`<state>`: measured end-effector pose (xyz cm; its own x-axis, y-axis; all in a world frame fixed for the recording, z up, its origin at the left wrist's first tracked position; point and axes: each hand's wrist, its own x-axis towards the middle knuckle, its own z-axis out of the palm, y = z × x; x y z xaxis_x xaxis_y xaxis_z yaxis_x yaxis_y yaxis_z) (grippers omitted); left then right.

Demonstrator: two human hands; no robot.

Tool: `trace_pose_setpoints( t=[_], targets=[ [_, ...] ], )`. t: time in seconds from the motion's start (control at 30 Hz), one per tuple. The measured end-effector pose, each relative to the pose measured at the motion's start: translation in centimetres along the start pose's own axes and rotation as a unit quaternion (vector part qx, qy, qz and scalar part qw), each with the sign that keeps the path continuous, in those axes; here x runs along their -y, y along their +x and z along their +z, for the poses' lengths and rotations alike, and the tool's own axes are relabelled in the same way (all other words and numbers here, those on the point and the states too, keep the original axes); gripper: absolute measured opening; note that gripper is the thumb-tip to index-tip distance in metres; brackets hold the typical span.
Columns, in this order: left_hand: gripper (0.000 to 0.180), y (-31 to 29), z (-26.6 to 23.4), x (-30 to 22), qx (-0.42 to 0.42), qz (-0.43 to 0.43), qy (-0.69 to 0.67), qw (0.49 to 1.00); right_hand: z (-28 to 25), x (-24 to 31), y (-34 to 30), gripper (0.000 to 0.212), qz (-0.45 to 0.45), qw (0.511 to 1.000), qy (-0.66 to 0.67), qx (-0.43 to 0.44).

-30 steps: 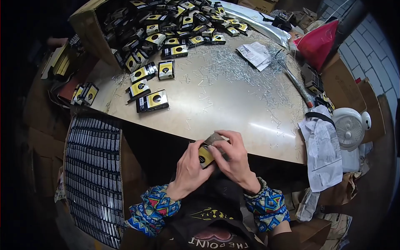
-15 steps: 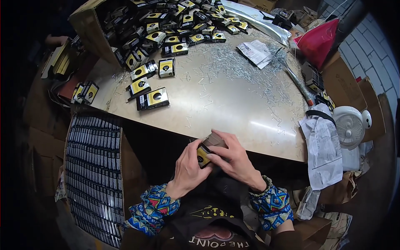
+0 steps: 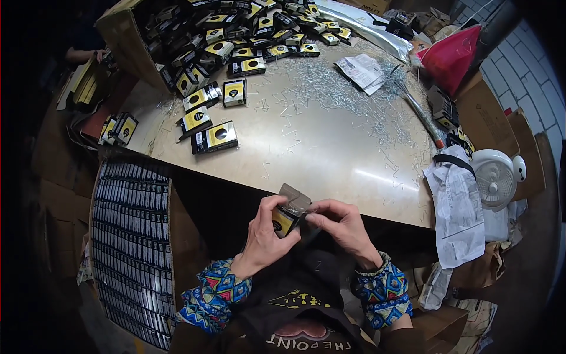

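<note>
Box [image 3: 288, 220] with yellow label [image 3: 279, 225] is gripped by left hand [image 3: 262, 233], right hand [image 3: 346, 229] touching, its grip unclear.

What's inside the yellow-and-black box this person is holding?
A raised grey flap shows at the far end of the yellow-and-black box. The walls hide the inside, and the left hand covers its left side; contents can't be made out.
</note>
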<state>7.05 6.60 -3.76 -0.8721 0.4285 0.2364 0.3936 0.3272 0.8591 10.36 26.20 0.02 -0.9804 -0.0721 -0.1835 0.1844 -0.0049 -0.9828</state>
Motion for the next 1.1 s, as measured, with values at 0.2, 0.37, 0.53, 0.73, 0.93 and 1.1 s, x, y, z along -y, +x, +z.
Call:
trace_pose_setpoints(
  t=[0.2,0.37,0.53,0.73,0.93,1.1],
  targets=[
    [0.099,0.1,0.3,-0.6,0.004,-0.041,-0.006,0.999,0.2,1.8,0.6,0.019,-0.107,0.982,-0.121,-0.099],
    [0.102,-0.1,0.5,-0.4,-0.001,-0.028,0.009,1.000,1.7,3.1,1.7,0.022,-0.223,0.913,-0.310,-0.142],
    [0.100,0.2,0.3,-0.7,-0.005,-0.021,0.015,1.000,0.7,1.2,1.9,0.017,-0.199,0.925,-0.304,-0.112],
    [0.099,0.0,0.4,-0.3,-0.014,-0.026,0.029,0.999,1.3,2.9,2.0,0.015,-0.264,0.893,-0.351,-0.097],
    [0.100,0.1,0.7,-0.6,-0.022,-0.002,0.025,0.999,2.5,0.6,2.9,0.013,-0.268,0.908,-0.316,-0.060],
    [0.099,0.1,0.1,-0.7,-0.007,-0.017,0.029,0.999,1.5,1.4,3.0,0.010,-0.223,0.919,-0.324,-0.044]
  ],
)
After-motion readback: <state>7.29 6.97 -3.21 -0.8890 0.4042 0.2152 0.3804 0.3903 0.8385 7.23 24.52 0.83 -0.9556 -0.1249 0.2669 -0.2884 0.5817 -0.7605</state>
